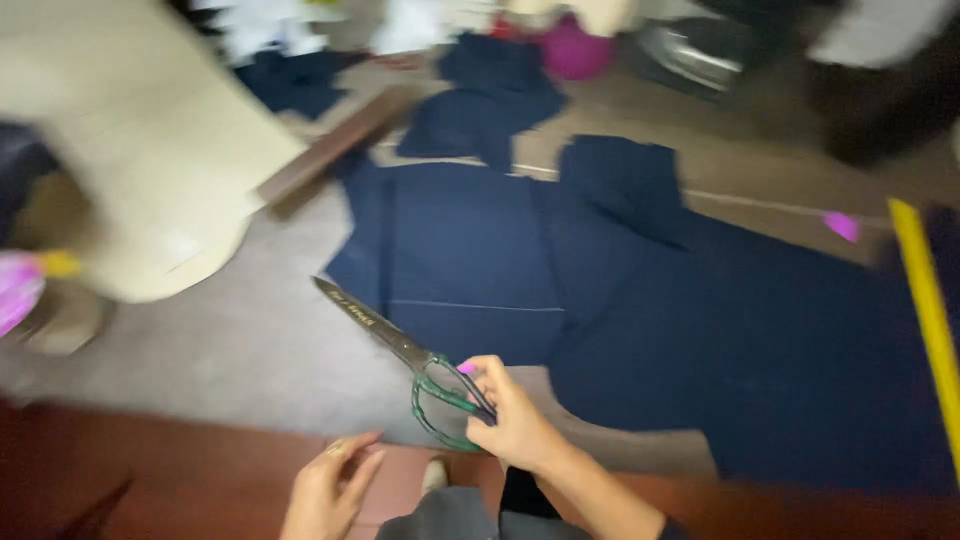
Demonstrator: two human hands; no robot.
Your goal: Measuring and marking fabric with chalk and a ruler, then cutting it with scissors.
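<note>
Gripping the green handles of the scissors (405, 350) with my right hand (510, 420), I keep their shut blades pointing toward the far left, lying on the grey floor (230, 340) just beside the near edge of the dark blue cloth (640, 290). My left hand (325, 490) hovers released and empty, fingers loosely spread, near the floor's red-brown near edge.

- Right hand (508, 415) reaches forward from a bare forearm, fingers curled and pinched shut around green handles, knuckles up, thumb toward the left hand.
- Left hand (325, 490) lies lower and nearer the body, palm down, fingers loosely extended, gripping nothing, just apart from the right.
</note>
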